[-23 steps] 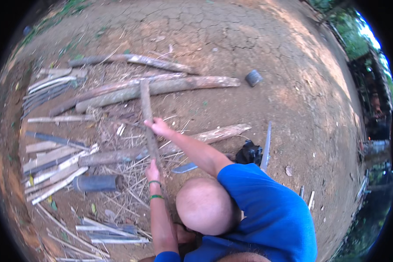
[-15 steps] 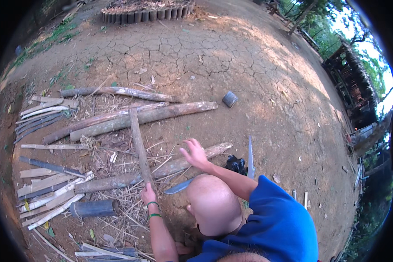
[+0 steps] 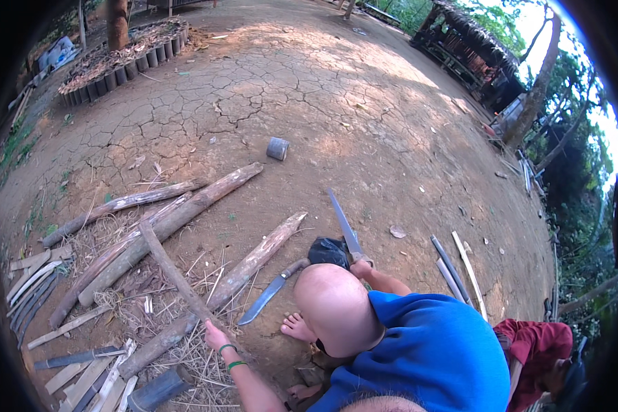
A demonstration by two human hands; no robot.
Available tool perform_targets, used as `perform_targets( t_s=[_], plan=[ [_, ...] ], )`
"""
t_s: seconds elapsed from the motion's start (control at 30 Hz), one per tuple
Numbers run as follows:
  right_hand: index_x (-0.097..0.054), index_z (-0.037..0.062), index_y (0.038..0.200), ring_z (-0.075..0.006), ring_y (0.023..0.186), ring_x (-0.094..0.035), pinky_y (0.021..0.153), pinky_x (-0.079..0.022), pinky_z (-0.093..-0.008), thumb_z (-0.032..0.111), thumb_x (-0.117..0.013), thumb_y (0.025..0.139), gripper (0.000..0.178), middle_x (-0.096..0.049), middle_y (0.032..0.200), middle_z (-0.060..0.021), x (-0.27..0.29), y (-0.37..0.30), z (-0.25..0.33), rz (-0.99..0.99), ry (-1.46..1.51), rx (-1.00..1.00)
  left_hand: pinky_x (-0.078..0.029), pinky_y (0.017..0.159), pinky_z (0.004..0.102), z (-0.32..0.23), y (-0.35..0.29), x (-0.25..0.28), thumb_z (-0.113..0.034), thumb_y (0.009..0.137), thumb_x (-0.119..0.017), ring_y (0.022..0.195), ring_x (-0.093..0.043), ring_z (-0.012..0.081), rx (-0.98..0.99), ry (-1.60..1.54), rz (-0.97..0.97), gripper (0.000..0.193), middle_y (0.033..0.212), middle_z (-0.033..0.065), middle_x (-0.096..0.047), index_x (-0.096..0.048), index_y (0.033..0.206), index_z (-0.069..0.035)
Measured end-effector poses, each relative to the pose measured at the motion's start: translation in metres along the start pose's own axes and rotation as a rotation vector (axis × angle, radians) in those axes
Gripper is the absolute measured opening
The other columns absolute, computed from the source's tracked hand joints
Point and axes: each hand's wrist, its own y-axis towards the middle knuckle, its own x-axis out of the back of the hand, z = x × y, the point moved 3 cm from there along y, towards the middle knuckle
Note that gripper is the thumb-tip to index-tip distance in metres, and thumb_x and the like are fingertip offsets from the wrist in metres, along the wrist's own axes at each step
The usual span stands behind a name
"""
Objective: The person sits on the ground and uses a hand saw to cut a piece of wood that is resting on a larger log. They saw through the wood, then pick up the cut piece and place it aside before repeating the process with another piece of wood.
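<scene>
My left hand (image 3: 218,336) is closed round the lower end of a straight wooden stick (image 3: 172,268), which slants up and to the left across the logs. To the right, my right hand (image 3: 364,268) is closed at the handle of a hand saw (image 3: 345,223), its blade pointing away from me; my fingers are only partly visible. Close beside the saw lies a black plastic bag (image 3: 327,250). A machete (image 3: 268,299) with a dark handle rests on the soil between the bag and a pointed log (image 3: 254,264). My bent knee and bare foot (image 3: 297,327) are just right of the machete.
More logs (image 3: 178,220) lie at the left over dry straw. Split bamboo strips (image 3: 82,381) and a dark bamboo section (image 3: 161,390) are near the lower left. A short cylinder (image 3: 277,148) sits farther off. Poles (image 3: 468,271) and a person's maroon clothing (image 3: 539,347) appear at right.
My right hand has gone from open above the pointed log to the saw handle at the right. My left hand keeps the stick. The view has swung rightward.
</scene>
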Motion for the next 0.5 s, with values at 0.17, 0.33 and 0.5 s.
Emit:
perform_targets(
  t_s=[0.17, 0.33, 0.5],
  plan=[
    [-0.035, 0.0046, 0.153, -0.0406, 0.144, -0.039, 0.113, -0.044, -0.0459, 0.017, -0.065, 0.084, 0.076, -0.032, 0.158, -0.0209, 0.004, -0.024, 0.013, -0.268, 0.234, -0.123, -0.047, 0.088, 0.0485, 0.006, 0.007, 0.003, -0.056, 0.096, -0.051, 0.089, -0.066, 0.0419, 0.084, -0.093, 0.092, 0.071, 0.101, 0.0298, -0.071, -0.070, 0.107, 0.011],
    [-0.048, 0.0049, 0.138, -0.0399, 0.131, -0.052, 0.107, -0.049, -0.0474, 0.020, -0.065, 0.086, 0.056, -0.048, 0.140, -0.0206, 0.015, -0.012, 0.028, -0.273, 0.082, -0.170, -0.051, 0.074, 0.0444, -0.004, 0.023, 0.018, -0.055, 0.095, -0.053, 0.077, -0.066, 0.0346, -0.029, -0.169, 0.020, 0.067, 0.087, 0.0238, -0.070, -0.069, 0.099, 0.009],
    [-0.049, 0.0063, 0.137, -0.0409, 0.126, -0.055, 0.104, -0.050, -0.0485, 0.021, -0.070, 0.085, 0.058, -0.051, 0.135, -0.0215, 0.000, 0.013, -0.004, -0.313, 0.027, -0.189, -0.049, 0.053, 0.0333, -0.114, 0.020, 0.088, -0.057, 0.093, -0.057, 0.056, -0.059, 0.0211, 0.165, -0.494, 0.161, 0.053, 0.068, 0.0099, -0.058, -0.060, 0.093, -0.004]
  ],
)
